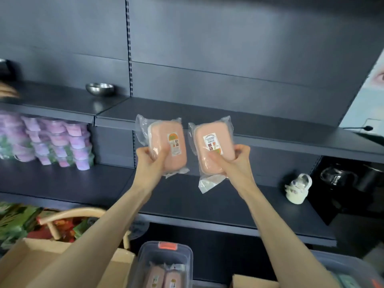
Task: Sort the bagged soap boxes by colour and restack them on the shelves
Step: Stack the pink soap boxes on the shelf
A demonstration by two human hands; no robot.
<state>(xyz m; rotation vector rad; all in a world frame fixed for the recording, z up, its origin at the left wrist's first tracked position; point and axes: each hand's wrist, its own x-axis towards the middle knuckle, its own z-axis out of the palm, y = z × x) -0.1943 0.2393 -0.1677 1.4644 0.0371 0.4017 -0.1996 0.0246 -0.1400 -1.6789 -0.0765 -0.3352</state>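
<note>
Soap boxes, two pink ones in clear bags, were held up side by side, apart, in front of the dark shelves. Left box [168, 146] was gripped at its lower left by the left hand [150, 161], thumb across the bag front. Right box [212, 146] was gripped at its lower right by the right hand [232, 161], thumb on the label. Both were upright, slightly tilted, label side toward the camera, level with the front edge of the upper shelf [270, 132]. Loose bag ends hung below each box.

A steel bowl [100, 88] sat on the upper shelf, left part, near the back. Stacked purple tubs [58, 142] filled the left end of the middle shelf [207, 202]; a small white ornament [298, 189] sat near its right end. Below, a clear bin [143, 265] held more pink boxes [164, 277]. A cardboard box [31, 260] and a basket handle [72, 215] were at lower left.
</note>
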